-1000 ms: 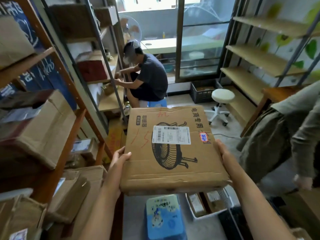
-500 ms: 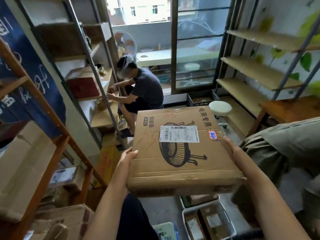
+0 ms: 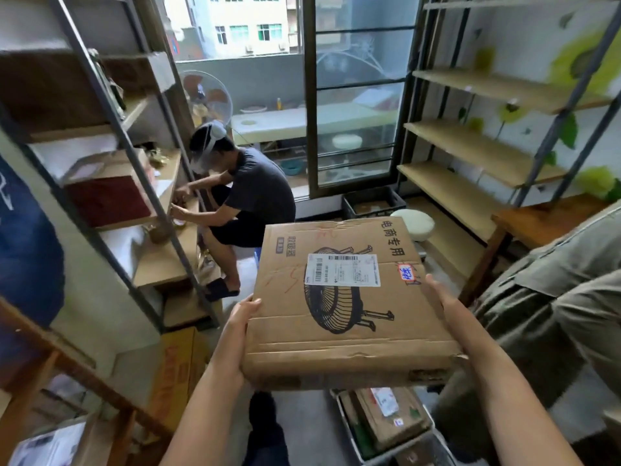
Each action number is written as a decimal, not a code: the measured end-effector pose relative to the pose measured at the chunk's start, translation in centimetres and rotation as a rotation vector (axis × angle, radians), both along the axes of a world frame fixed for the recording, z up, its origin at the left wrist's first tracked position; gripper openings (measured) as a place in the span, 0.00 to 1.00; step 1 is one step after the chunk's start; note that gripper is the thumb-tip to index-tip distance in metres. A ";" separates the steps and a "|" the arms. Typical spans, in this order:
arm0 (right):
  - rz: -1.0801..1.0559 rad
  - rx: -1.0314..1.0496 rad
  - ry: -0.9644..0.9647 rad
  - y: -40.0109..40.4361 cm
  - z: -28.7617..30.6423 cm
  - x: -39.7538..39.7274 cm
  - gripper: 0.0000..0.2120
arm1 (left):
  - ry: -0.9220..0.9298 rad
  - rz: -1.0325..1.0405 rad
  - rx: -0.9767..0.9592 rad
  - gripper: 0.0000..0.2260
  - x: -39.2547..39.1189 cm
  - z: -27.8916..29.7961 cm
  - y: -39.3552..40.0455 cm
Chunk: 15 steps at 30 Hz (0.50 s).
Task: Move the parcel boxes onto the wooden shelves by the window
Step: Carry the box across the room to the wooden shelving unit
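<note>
A flat cardboard box (image 3: 342, 297) is carried level at chest height, clear of any surface, a white shipping label on its top over a printed heater drawing. The left hand (image 3: 240, 326) clamps the box's left edge, thumb on top; the right hand (image 3: 443, 306) presses flat against its right edge. Beyond the box and to its right stand the bare wooden shelves (image 3: 477, 149) beside the window (image 3: 353, 95). Left of the box a seated person (image 3: 248, 196) bends toward another rack. A white stool (image 3: 412, 223) stands just behind the box.
</note>
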State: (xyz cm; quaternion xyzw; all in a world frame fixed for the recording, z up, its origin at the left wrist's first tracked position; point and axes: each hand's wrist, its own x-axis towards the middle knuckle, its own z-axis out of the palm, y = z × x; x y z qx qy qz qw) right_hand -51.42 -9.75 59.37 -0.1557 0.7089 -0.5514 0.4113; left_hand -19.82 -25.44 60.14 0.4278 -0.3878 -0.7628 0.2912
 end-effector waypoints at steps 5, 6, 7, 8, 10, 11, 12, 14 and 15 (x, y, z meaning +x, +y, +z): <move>-0.023 -0.062 -0.015 -9.6 -1.2 -1.9 0.32 | -0.028 -0.076 -0.034 0.16 -4.7 -1.0 -12.7; -0.048 -0.064 -0.021 -12.3 -1.6 -2.7 0.32 | -0.028 -0.104 -0.052 0.17 -5.7 -1.3 -16.2; -0.070 -0.077 -0.028 -15.2 -1.8 -3.3 0.31 | -0.025 -0.128 -0.053 0.18 -6.7 -1.0 -19.9; -0.090 -0.102 -0.024 -18.2 -2.0 -4.2 0.30 | -0.021 -0.148 -0.066 0.18 -7.7 -1.1 -23.6; -0.109 -0.126 -0.039 -23.4 -1.0 -4.8 0.29 | -0.009 -0.171 -0.088 0.18 -9.3 -0.7 -29.8; -0.113 -0.152 -0.053 -25.7 -0.8 -5.5 0.27 | -0.003 -0.181 -0.094 0.17 -10.1 -0.1 -32.4; -0.118 -0.164 -0.049 -27.3 -0.1 -5.8 0.24 | 0.004 -0.186 -0.100 0.17 -10.7 0.3 -34.4; -0.154 -0.197 -0.019 -31.0 1.2 -6.4 0.24 | 0.007 -0.184 -0.133 0.15 -12.2 1.5 -38.7; -0.158 -0.215 -0.009 -32.2 1.6 -6.9 0.27 | 0.008 -0.189 -0.152 0.14 -13.0 2.4 -40.1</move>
